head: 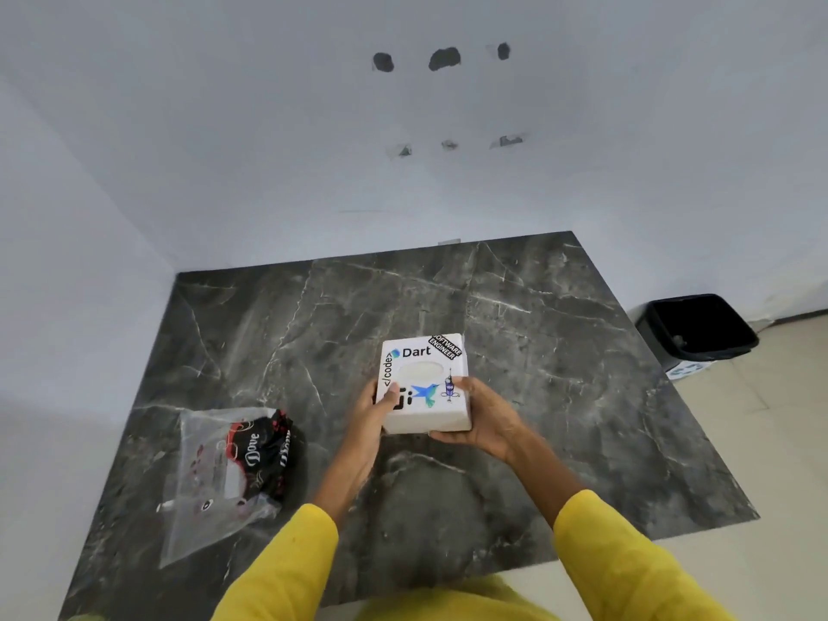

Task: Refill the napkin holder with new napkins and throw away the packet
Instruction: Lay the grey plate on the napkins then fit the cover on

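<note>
A white square napkin holder [423,365] covered in stickers sits at the middle of the dark marble counter [537,351], its oval top slot showing white inside. My left hand [374,416] grips its near left corner, thumb on the lid. Under and around its near right corner is my right hand [481,421], so both hands hold it. A clear plastic napkin packet [224,472] with a crumpled black and red printed part lies flat on the counter to the left, apart from my hands.
A black open waste bin [696,327] stands on the tiled floor beyond the counter's right edge. White walls border the counter at the back and left. My yellow sleeves fill the bottom of the view.
</note>
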